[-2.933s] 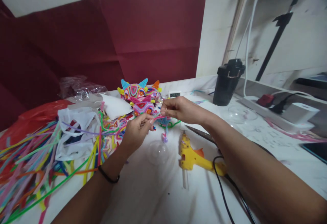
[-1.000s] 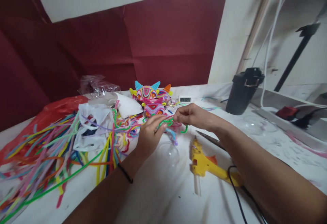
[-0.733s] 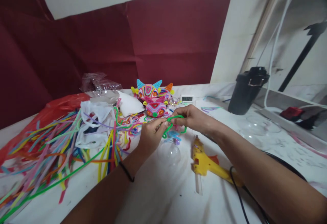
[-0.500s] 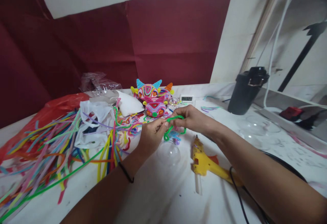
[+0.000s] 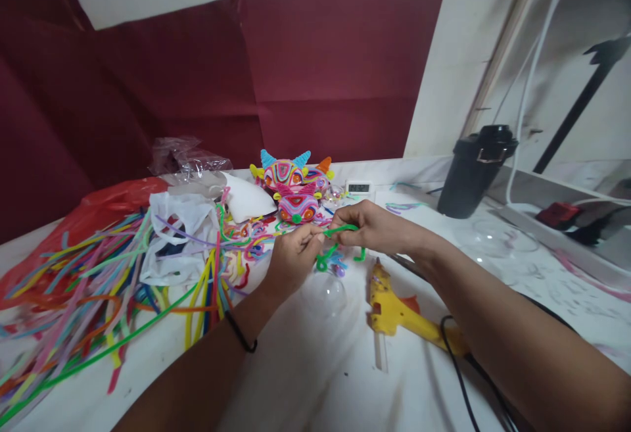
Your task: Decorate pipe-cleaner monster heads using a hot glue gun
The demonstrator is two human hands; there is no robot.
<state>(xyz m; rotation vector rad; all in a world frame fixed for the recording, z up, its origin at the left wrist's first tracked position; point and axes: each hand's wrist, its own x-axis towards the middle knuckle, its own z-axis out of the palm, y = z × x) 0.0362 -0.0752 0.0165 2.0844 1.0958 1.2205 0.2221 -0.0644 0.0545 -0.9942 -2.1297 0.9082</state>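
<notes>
Maroon fabric hangs behind a white worktop (image 5: 305,379) strewn with craft supplies. Near the middle, the left hand (image 5: 290,258) and right hand (image 5: 372,228) meet just above the surface, each grip pinching one end of a bent green pipe cleaner (image 5: 338,238) between thumb and fingertips. Just below them rests a clear plastic dome (image 5: 325,294). A yellow glue gun (image 5: 394,307) lies to the right, near the right forearm. A heap of coloured pipe cleaners (image 5: 98,287) spreads across the left. Farther back sit colourful horned pipe-cleaner figures (image 5: 290,185), and a black cup (image 5: 476,169) stands at the far right.
</notes>
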